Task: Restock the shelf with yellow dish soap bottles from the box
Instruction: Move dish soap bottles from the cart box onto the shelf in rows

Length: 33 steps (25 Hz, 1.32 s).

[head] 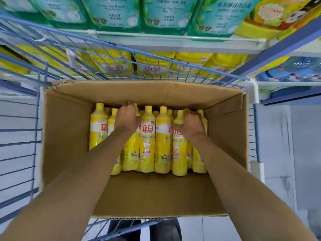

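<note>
An open cardboard box [67, 129] sits in a blue wire cart [20, 143] and holds several yellow dish soap bottles [147, 140] standing at its far side. My left hand [126, 117] reaches over the bottle tops left of centre, fingers curled down around a cap. My right hand [192, 122] lies over the bottle tops at the right, fingers curled round them. The shelf [173, 44] beyond the cart carries yellow soap bottles [152, 65] in a row.
Green refill pouches [111, 13] stand on the upper shelf, with yellow packs [271, 16] to their right. Blue packages [295, 68] lie on the shelf at right. The cart's wire rim [121, 49] runs between the box and the shelf. Grey floor shows below.
</note>
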{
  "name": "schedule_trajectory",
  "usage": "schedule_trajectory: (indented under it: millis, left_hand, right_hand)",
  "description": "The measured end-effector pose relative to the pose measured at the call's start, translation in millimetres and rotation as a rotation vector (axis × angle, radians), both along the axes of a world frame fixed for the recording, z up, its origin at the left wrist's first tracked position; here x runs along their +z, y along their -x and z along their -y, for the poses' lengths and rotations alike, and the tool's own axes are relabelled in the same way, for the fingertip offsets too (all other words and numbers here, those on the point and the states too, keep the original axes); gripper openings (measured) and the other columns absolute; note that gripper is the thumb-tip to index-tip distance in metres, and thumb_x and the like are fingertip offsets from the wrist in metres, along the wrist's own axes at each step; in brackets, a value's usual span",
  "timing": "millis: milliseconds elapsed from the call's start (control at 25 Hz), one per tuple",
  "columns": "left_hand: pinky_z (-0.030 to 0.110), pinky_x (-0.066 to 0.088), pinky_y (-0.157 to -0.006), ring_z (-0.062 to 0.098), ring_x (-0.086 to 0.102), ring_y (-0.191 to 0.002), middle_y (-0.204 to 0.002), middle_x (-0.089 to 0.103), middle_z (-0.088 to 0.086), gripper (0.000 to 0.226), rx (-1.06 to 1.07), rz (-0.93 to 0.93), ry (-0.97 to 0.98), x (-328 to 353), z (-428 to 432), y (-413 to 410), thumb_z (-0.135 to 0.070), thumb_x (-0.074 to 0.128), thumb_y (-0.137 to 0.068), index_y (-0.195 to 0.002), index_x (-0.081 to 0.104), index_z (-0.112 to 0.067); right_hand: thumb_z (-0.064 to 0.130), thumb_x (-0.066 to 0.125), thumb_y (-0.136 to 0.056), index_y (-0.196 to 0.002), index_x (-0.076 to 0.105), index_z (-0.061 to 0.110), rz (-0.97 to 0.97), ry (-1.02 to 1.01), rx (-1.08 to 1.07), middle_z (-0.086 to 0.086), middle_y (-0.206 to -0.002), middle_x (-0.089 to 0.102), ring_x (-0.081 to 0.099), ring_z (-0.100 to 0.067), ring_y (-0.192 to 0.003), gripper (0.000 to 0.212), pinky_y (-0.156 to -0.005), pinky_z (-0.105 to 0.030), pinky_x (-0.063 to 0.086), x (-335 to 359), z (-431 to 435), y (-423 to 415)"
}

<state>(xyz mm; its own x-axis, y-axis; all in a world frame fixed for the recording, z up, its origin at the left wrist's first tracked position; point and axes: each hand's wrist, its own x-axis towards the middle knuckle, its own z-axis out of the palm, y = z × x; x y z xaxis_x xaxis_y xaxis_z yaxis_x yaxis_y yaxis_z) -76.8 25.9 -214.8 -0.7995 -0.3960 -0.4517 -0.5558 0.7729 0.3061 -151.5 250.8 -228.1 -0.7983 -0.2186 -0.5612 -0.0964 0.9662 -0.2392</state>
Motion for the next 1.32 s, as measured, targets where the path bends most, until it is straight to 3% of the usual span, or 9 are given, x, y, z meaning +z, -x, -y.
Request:
schedule_trajectory:
  millis: [240,400,600,760,840,960,1040,1120,1320]
  left_hand:
    - [0.038,0.05,-0.082,0.037,0.062,-0.107,-0.107,0.069,0.014,0.037,0.29,0.089,-0.235,-5.0,6.8,-7.4,-0.031,0.078,-0.079,-0.104,0.067,-0.008]
    - [0.028,0.047,-0.064,0.025,0.065,-0.091,-0.088,0.067,0.004,0.026,0.298,0.128,-0.498,3.0,19.0,-19.0,-0.027,0.088,-0.07,-0.076,0.064,-0.02]
    - [0.051,0.057,-0.084,0.026,0.069,-0.094,-0.096,0.073,0.007,0.057,0.254,-0.055,-0.7,34.2,24.6,-49.8,-0.044,0.093,-0.047,-0.09,0.068,-0.016]
    - [0.052,0.056,-0.085,0.016,0.068,-0.086,-0.094,0.077,0.007,0.05,0.134,-0.214,-0.767,121.0,31.4,-42.9,-0.028,0.095,-0.053,-0.096,0.072,-0.016]
    - [0.051,0.057,-0.088,0.019,0.069,-0.089,-0.1,0.077,0.01,0.051,0.087,-0.264,-0.803,178.8,39.4,-28.8,-0.013,0.095,-0.059,-0.104,0.071,-0.009]
    - [0.045,0.057,-0.09,0.018,0.071,-0.094,-0.105,0.076,0.012,0.051,0.033,-0.362,-0.838,280.6,51.5,-10.5,0.002,0.09,-0.064,-0.11,0.069,-0.001]
    - [0.043,0.058,-0.089,0.02,0.072,-0.095,-0.104,0.076,0.011,0.051,-0.056,-0.453,-0.843,347.6,61.3,-0.5,-0.001,0.092,-0.062,-0.108,0.069,-0.003]
    - [0.04,0.057,-0.088,0.023,0.07,-0.096,-0.102,0.076,0.01,0.05,-0.117,-0.57,-0.821,411.5,72.8,4.1,0.0,0.091,-0.062,-0.106,0.069,-0.003]
    - [0.037,0.057,-0.087,0.021,0.066,-0.093,-0.106,0.072,0.023,0.06,-0.162,-0.834,-0.721,540.7,103.4,11.9,0.004,0.088,-0.06,-0.113,0.061,0.008]
  right_hand:
    - [0.033,0.085,-0.071,-0.106,0.06,0.012,0.056,0.186,-0.216,-0.006,-0.101,0.07,0.066,-0.028,-0.095,0.048,-0.073,-0.028,0.045,14.4,4.5,-14.1]
    - [0.021,0.087,-0.072,-0.118,0.057,0.01,0.118,0.307,-0.295,-0.002,-0.107,0.063,0.059,-0.019,-0.099,0.056,-0.082,-0.028,0.047,32.3,4.4,-19.1]
    - [0.039,0.089,-0.071,-0.104,0.067,0.016,0.122,0.319,-0.1,0.007,-0.094,0.064,0.064,-0.016,-0.095,0.047,-0.071,-0.022,0.039,78.5,-2.5,-30.8]
    - [0.061,0.083,-0.055,-0.091,0.068,0.024,0.073,0.403,-0.04,0.007,-0.087,0.07,0.066,-0.016,-0.087,0.054,-0.076,-0.033,0.055,157.4,11.3,-25.3]
    - [0.043,0.09,-0.064,-0.075,0.061,0.029,0.024,0.505,-0.014,0.012,-0.074,0.063,0.06,-0.006,-0.072,0.033,-0.064,-0.019,0.048,214.5,25.3,-16.2]
    - [0.027,0.091,-0.071,-0.07,0.054,0.031,-0.064,0.639,0.028,0.013,-0.068,0.057,0.051,0.003,-0.063,0.037,-0.056,-0.013,0.041,309.6,50.6,-4.5]
    - [0.04,0.091,-0.066,-0.077,0.063,0.022,-0.165,0.718,0.062,0.003,-0.075,0.067,0.061,-0.01,-0.068,0.036,-0.066,-0.034,0.056,364.5,68.1,5.7]
    - [0.052,0.089,-0.059,-0.086,0.067,0.016,-0.272,0.784,0.079,-0.006,-0.084,0.073,0.067,-0.021,-0.076,0.05,-0.074,-0.051,0.058,417.9,84.7,17.4]
    - [0.051,0.088,-0.056,-0.093,0.07,0.02,-0.466,0.972,0.157,-0.002,-0.089,0.076,0.072,-0.025,-0.081,0.052,-0.078,-0.052,0.058,537.7,127.2,38.9]
